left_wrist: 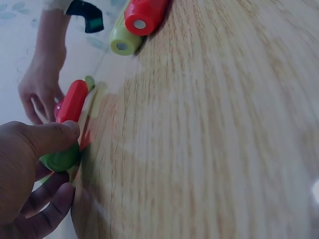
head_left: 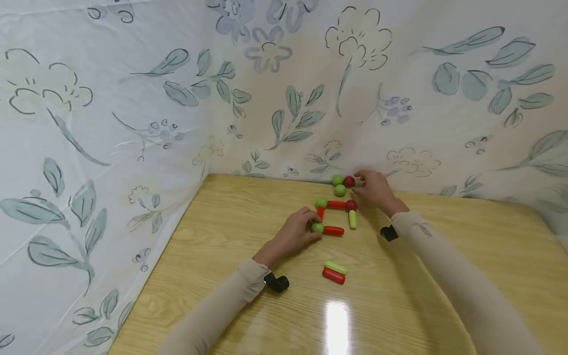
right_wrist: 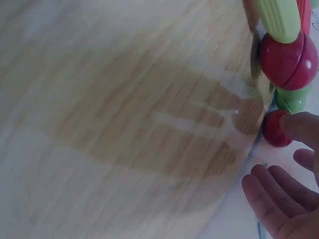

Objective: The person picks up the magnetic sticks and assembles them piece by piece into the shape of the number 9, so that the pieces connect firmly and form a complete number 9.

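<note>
My left hand (head_left: 295, 229) pinches a green ball (left_wrist: 62, 158) between thumb and fingers. This ball is a corner of a flat figure of magnetic sticks and balls, and one red stick (head_left: 334, 230) points right from it. Another red stick (head_left: 320, 213) leads back to a green corner ball (head_left: 321, 202). From there a red stick (head_left: 337, 204) runs to a dark red ball (head_left: 351, 205), where a yellow-green stick (head_left: 352, 220) points toward me. My right hand (head_left: 377, 191) reaches to a loose dark red ball (head_left: 348, 181), fingers extended and apart, thumb overlapping it in the right wrist view.
Two loose green balls, one at the cloth (head_left: 337, 179) and one nearer (head_left: 339, 190), sit beside the dark red one. A yellow-green stick (head_left: 335, 267) and a red stick (head_left: 334, 275) lie side by side nearer me. A flowered cloth (head_left: 284, 98) borders the wooden table (head_left: 230, 236).
</note>
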Demonstrator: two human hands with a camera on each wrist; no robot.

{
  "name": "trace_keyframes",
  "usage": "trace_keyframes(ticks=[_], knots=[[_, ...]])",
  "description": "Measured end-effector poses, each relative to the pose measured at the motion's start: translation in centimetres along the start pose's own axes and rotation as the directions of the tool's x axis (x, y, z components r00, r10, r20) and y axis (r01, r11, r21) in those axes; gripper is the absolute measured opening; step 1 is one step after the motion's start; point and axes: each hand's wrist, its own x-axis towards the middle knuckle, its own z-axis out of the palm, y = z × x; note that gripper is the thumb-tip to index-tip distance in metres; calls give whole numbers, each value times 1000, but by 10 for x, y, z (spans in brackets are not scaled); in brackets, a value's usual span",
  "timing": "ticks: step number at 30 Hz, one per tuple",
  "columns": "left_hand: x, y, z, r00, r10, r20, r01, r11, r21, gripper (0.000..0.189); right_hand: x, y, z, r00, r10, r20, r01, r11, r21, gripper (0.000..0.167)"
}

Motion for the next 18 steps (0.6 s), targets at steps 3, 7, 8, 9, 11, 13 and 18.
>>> trace_keyframes(ticks=[3, 7, 8, 9, 11, 13, 18], knots=[[0, 0, -1, 1000, -5, 4, 5, 1000, -12, 27, 5, -3, 4, 1000, -7, 8, 7, 1000, -13, 45], [0, 1, -2, 1000, -14, 14, 15, 1000, -21, 27, 11, -4, 9, 1000, -25, -1, 25, 999, -40, 45], [0, 1, -2, 1000, -16, 18, 17, 1000, -17, 27, 12, -4, 10, 999, -33, -1, 32, 999, -44, 44], [0, 1, -2, 1000, -20, 21, 21, 1000, -15, 27, 14, -4, 11, 999, -38, -5, 38, 998, -49, 43], [0, 0, -2, 999, -26, 24, 26, 1000, -6, 27, 16, -4, 14, 998, -55, -9, 55, 997, -55, 42], [0, -1, -3, 999, -28, 26, 28, 1000, 2, 27, 18, -4, 16, 997, -71, -8, 70, 996, -57, 39], [3, 0, -4, 999, -11, 32, 10, 1000, 16, 26, 22, -3, 19, 997, -77, -30, 74, 994, -81, 31]])
